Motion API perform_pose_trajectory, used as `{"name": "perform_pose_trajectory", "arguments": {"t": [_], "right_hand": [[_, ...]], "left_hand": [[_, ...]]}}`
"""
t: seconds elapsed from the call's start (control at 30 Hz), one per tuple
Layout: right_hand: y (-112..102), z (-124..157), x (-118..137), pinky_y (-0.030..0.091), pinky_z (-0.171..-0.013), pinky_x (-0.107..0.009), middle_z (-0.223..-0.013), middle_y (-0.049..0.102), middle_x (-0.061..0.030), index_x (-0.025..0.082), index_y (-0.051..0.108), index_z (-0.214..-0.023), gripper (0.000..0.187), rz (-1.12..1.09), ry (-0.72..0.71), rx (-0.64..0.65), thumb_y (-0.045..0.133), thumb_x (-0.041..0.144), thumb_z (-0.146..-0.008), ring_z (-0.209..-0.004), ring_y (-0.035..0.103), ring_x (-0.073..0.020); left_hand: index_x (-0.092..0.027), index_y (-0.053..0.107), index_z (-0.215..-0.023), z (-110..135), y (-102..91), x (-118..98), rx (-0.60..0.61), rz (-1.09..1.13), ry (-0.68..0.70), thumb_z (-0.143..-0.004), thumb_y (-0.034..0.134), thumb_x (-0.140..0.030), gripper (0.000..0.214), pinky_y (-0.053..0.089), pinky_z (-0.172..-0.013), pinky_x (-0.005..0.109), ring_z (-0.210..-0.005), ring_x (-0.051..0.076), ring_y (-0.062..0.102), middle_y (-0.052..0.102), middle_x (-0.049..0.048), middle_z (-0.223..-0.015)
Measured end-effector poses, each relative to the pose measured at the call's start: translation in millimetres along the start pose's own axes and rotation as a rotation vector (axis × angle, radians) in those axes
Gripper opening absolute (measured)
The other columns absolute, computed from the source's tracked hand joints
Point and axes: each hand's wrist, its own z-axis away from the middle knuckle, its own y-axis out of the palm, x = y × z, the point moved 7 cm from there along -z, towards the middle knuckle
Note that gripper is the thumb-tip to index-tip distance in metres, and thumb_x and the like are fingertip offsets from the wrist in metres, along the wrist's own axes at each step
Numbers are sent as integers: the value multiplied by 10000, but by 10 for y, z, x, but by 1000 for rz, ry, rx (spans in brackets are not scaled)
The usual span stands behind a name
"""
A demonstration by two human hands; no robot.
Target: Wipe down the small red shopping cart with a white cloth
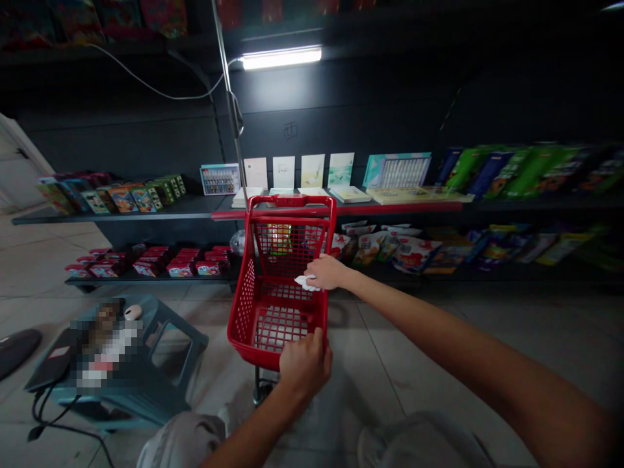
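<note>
A small red mesh shopping basket (253, 305) on a wheeled frame stands on the tiled floor in front of me. My left hand (305, 364) is closed around the basket's near rim. My right hand (325, 272) reaches to the basket's right rim and pinches a white wipe (305, 282) against the rim's inner side. The basket's red handle (291, 201) stands upright at its far end. The basket's floor looks bare.
Dark shelves (341, 209) behind the basket carry card packs, booklets, boxed sets and snack bags. A teal plastic stool (146, 364) at left holds a laptop and a mouse, with cables trailing on the floor. A metal pole (229, 97) rises behind the basket.
</note>
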Motion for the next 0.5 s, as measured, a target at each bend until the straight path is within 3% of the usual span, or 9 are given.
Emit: {"name": "perform_pose_trajectory", "arguments": {"t": [0.3, 0.4, 0.5], "right_hand": [[-18, 133, 22, 365, -846, -323, -1070, 754, -94, 216, 748, -1020, 400, -41, -39, -41, 399, 410, -1010, -972, 689, -221], [-52, 189, -216, 366, -902, -343, -1131, 741, -106, 226, 721, -1159, 390, -34, -16, -51, 411, 415, -1017, -1050, 665, -237], [-112, 275, -610, 333, -996, -399, -1183, 720, -112, 236, 693, -1233, 378, 16, 49, -114, 443, 418, -1015, -1130, 617, -255]], "left_hand": [[-229, 655, -879, 175, -95, 351, -118, -52, -34, -927, 558, -395, 198, 372, -599, 280, -732, 200, 703, 748, 40, -842], [-232, 668, -831, 204, -90, 456, -208, -58, 27, -922, 570, -386, 204, 348, -587, 277, -683, 182, 686, 737, 28, -779], [-229, 664, -773, 237, -111, 567, -308, -64, 100, -911, 589, -378, 217, 340, -586, 275, -631, 164, 658, 720, 21, -713]]}}
